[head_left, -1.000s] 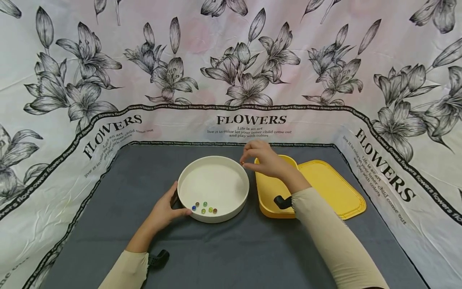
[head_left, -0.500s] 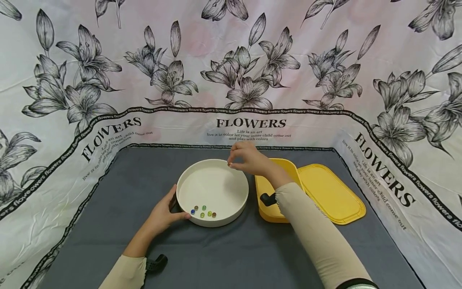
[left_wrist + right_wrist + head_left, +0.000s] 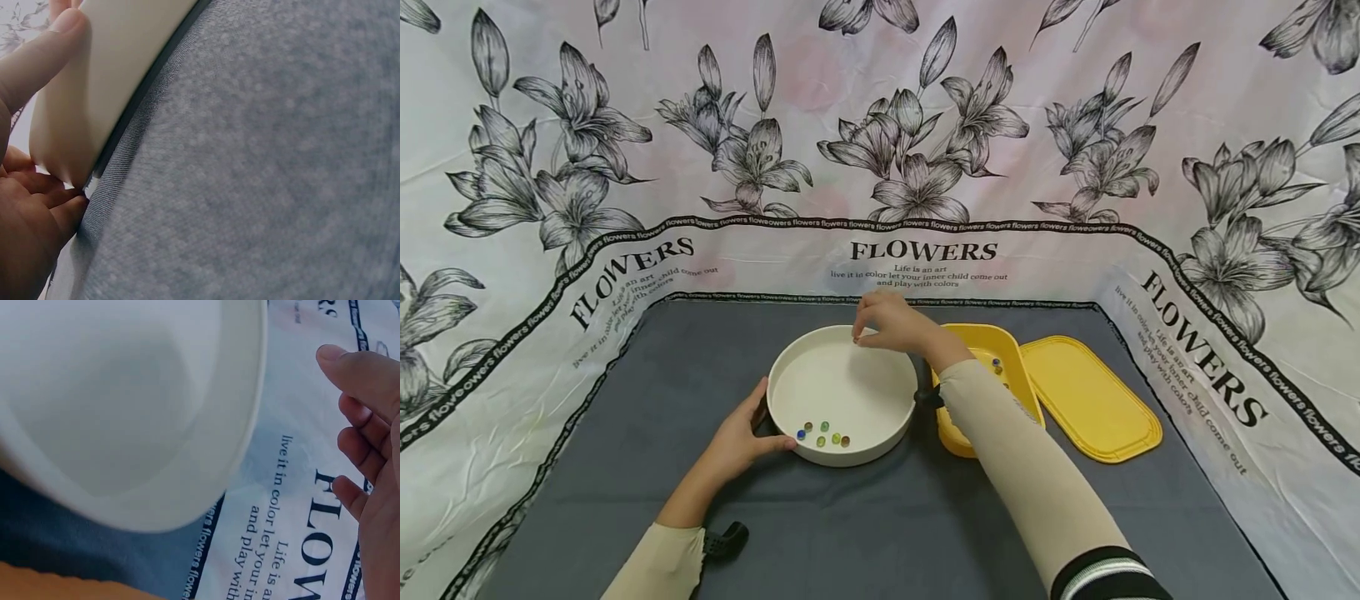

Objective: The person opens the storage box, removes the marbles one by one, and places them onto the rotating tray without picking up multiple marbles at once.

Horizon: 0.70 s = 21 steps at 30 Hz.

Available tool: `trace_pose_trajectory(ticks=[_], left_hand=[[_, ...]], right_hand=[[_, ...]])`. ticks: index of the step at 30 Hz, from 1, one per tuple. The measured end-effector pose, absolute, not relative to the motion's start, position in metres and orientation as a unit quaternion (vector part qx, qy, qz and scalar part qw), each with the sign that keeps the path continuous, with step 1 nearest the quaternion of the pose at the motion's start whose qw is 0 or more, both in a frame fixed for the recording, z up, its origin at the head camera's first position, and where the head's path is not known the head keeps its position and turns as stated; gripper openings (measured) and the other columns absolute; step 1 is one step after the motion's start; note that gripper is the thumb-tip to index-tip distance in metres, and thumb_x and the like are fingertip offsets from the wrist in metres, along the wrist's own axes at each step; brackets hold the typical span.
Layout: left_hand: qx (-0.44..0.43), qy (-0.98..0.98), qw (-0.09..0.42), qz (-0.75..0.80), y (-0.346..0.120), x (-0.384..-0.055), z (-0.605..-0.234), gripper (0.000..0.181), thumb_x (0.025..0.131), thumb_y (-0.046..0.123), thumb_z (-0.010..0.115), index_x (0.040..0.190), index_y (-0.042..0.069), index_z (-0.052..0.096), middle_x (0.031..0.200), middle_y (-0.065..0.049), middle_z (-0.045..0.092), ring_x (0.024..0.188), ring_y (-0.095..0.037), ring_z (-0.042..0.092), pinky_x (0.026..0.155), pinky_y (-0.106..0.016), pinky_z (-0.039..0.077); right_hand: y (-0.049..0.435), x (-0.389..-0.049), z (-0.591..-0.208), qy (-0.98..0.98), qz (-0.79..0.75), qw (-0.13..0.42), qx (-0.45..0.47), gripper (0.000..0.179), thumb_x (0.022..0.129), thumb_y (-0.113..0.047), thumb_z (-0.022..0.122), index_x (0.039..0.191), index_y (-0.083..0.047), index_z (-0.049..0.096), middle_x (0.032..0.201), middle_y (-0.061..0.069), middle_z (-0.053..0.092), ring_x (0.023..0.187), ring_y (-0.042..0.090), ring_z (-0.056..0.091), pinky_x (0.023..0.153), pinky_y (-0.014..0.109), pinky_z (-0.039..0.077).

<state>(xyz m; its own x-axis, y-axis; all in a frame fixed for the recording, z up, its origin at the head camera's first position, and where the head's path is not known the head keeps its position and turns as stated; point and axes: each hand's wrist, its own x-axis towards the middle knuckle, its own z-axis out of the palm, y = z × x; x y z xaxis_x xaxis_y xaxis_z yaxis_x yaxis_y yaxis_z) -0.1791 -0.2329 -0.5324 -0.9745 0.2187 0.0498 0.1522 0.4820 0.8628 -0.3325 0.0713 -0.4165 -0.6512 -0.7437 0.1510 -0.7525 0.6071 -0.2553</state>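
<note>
A round white tray (image 3: 842, 375) stands on the grey cloth, with several small glass marbles (image 3: 825, 426) gathered on its near left floor. My left hand (image 3: 737, 446) grips the tray's left side, the thumb on its outer wall and the fingers low by its base in the left wrist view. Above the far rim, my right hand (image 3: 891, 323) holds a tiny marble, hardly visible, between thumb and index finger. In the right wrist view the other fingers (image 3: 353, 444) are curled beside the thumb, and the pinched marble is hidden.
Right of the tray is a yellow box (image 3: 958, 446), partly covered by the right forearm, with a few marbles (image 3: 997, 365) inside. Its yellow lid (image 3: 1093, 400) lies flat to the right. A flower-printed cloth (image 3: 917, 258) rises behind.
My right hand has moved left from between the box and the tray to over the tray's far rim. The box's marbles have come into view. My left hand keeps its hold.
</note>
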Motion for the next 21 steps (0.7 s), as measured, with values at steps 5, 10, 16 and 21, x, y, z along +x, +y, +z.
trace_pose_trajectory(ticks=[5, 10, 16, 21], left_hand=[[0.105, 0.858, 0.041, 0.5, -0.232, -0.181, -0.533, 0.129, 0.075, 0.04, 0.092, 0.165, 0.002, 0.006, 0.171, -0.018, 0.01, 0.153, -0.038, 0.026, 0.12, -0.051, 0.032], [0.105, 0.857, 0.044, 0.502, -0.23, -0.181, -0.532, 0.13, 0.075, 0.04, 0.091, 0.165, 0.003, 0.006, 0.171, -0.017, 0.009, 0.154, -0.037, 0.025, 0.121, -0.051, 0.032], [0.107, 0.858, 0.042, 0.501, -0.23, -0.18, -0.531, 0.129, 0.076, 0.04, 0.091, 0.165, 0.002, 0.005, 0.171, -0.018, 0.009, 0.153, -0.038, 0.026, 0.121, -0.052, 0.032], [0.103, 0.858, 0.039, 0.501, -0.233, -0.179, -0.53, 0.13, 0.075, 0.039, 0.092, 0.165, 0.003, 0.005, 0.171, -0.018, 0.01, 0.153, -0.038, 0.026, 0.12, -0.051, 0.032]], right_hand=[[0.062, -0.337, -0.425, -0.892, 0.152, 0.002, 0.425, 0.008, 0.094, -0.027, 0.077, 0.1, -0.023, 0.081, 0.111, -0.001, 0.062, 0.111, 0.02, 0.052, 0.106, 0.049, 0.037], [0.056, -0.338, -0.431, -0.897, 0.143, -0.012, 0.418, 0.016, 0.093, -0.027, 0.078, 0.105, -0.017, 0.082, 0.114, 0.002, 0.062, 0.111, 0.022, 0.051, 0.105, 0.047, 0.038], [0.054, -0.338, -0.433, -0.904, 0.131, -0.019, 0.406, 0.021, 0.094, -0.022, 0.077, 0.112, -0.013, 0.081, 0.12, 0.004, 0.063, 0.115, 0.023, 0.05, 0.109, 0.045, 0.035], [0.058, -0.336, -0.429, -0.9, 0.132, -0.022, 0.415, 0.022, 0.094, -0.022, 0.077, 0.114, -0.013, 0.08, 0.119, 0.003, 0.063, 0.115, 0.023, 0.051, 0.108, 0.046, 0.037]])
